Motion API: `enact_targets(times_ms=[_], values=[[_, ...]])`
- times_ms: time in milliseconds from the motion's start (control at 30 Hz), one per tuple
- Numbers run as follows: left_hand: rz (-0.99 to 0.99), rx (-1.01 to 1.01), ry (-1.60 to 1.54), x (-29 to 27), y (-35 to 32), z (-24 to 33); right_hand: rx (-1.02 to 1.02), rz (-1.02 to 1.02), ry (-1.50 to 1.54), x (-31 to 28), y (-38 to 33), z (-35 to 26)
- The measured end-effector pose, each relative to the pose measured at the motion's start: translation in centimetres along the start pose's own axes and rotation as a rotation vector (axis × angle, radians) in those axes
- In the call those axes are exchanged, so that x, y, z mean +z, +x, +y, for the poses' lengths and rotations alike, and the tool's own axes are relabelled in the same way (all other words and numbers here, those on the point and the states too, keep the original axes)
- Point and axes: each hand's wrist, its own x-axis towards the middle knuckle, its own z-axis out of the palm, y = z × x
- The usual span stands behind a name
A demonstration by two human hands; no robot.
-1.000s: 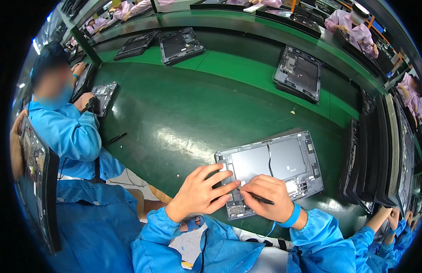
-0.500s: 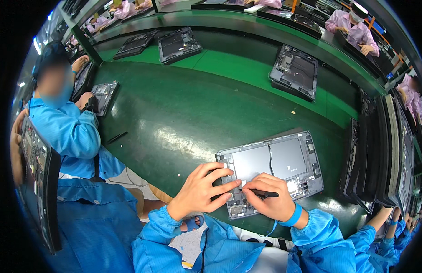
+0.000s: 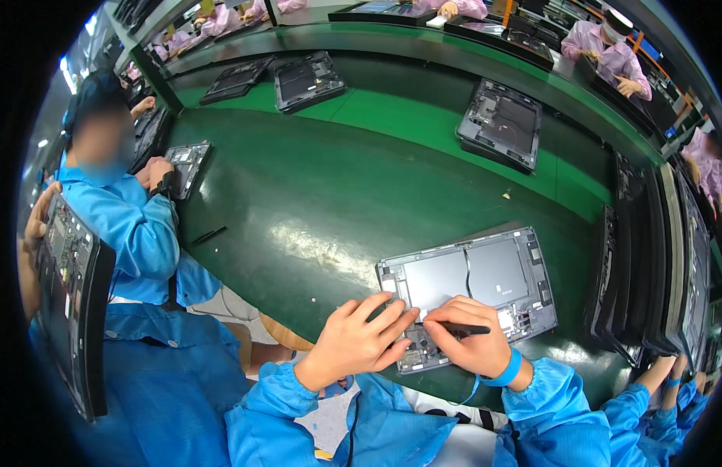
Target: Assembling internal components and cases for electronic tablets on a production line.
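While your right hand pinches the slim black pen-like tool and your left hand presses, fingers together, on the open grey tablet chassis nearest you, a slip could scratch its board. The upright rack beyond holds dark panels.

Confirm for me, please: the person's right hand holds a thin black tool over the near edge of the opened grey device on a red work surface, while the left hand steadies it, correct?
Not quite: the work surface is green, not red, as the head view shows. The rest holds: the right hand holds a thin black tool over the near edge of the opened grey device, and the left hand rests on that edge.
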Motion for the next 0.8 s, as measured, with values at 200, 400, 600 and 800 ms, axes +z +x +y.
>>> enact_targets(times_ms=[200, 400, 600, 800], values=[[0.038, -0.013, 0.036, -0.3, 0.0, 0.4, -0.173, -0.014, -0.172, -0.1, 0.0, -0.7], [0.059, -0.051, -0.041, 0.4, -0.5, 0.3, -0.23, -0.026, -0.219, 0.0, -0.5, -0.3], [0.076, -0.158, -0.293, 0.9, -1.6, 1.6, -0.2, 0.005, -0.181, -0.2, -0.9, 0.2], [0.098, -0.088, -0.148, 0.9, -1.7, 1.6, -0.192, 0.028, -0.299, -1.8, -0.7, -0.1]])
